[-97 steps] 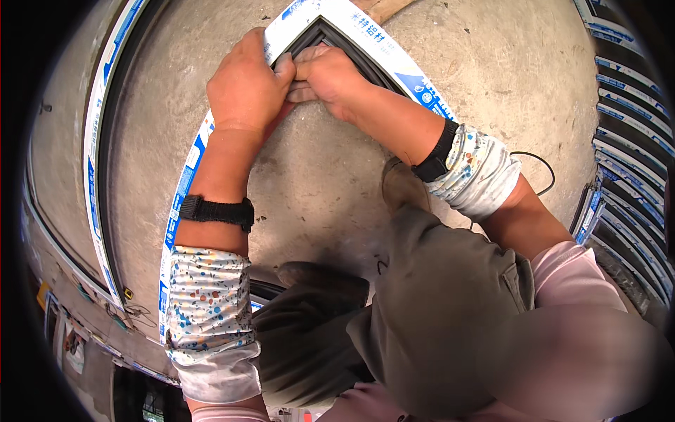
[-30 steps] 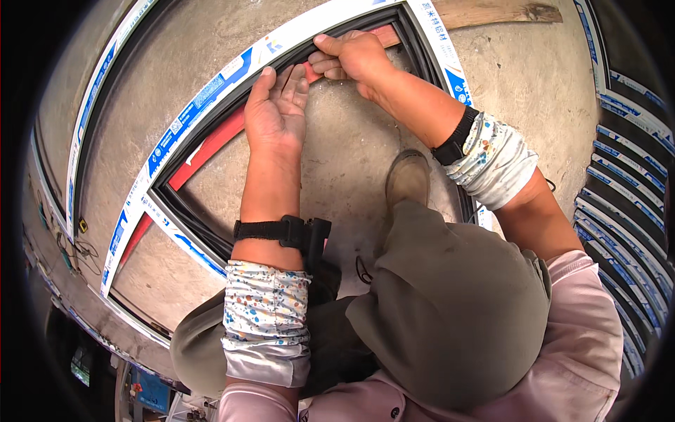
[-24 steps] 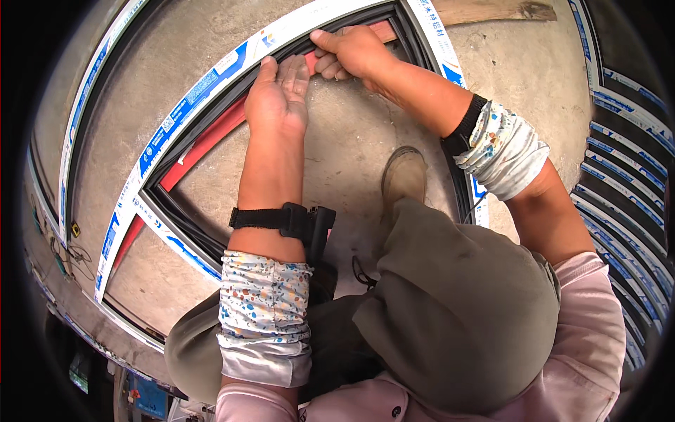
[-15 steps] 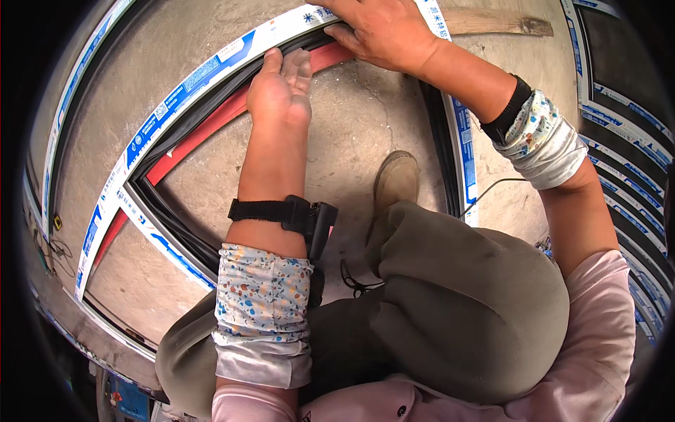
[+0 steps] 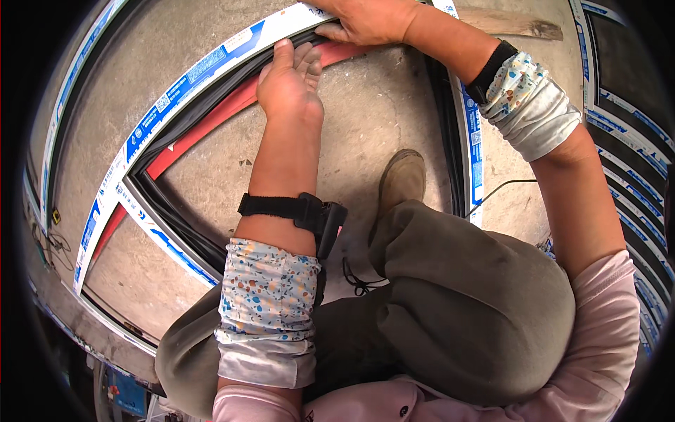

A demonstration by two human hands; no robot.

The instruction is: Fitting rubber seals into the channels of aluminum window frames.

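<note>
A large window or door frame (image 5: 232, 48) lies before me, its white rails covered in blue-and-white protective film. Black rubber sealing strip (image 5: 211, 98) runs in loose strands along the inner side of the far rail. My left hand (image 5: 292, 88) is palm up against this strip, its thumb up and its fingers stretched out. Farther right, my right hand (image 5: 373, 22) grips across the same rail, with its thumb over the strip's inner side. The picture's top edge cuts off its fingertips.
A red bar (image 5: 204, 130) lies under the far rail. A wooden board (image 5: 510, 23) is on the concrete floor beyond. More film-covered frames (image 5: 626, 119) are stacked at right. My shoe (image 5: 403, 179) stands inside the frame, and a thin black cable (image 5: 503, 184) crosses its right rail.
The view has shifted slightly. My hands are a little closer together, the right one slid left along the rail and the left one moved slightly right.
</note>
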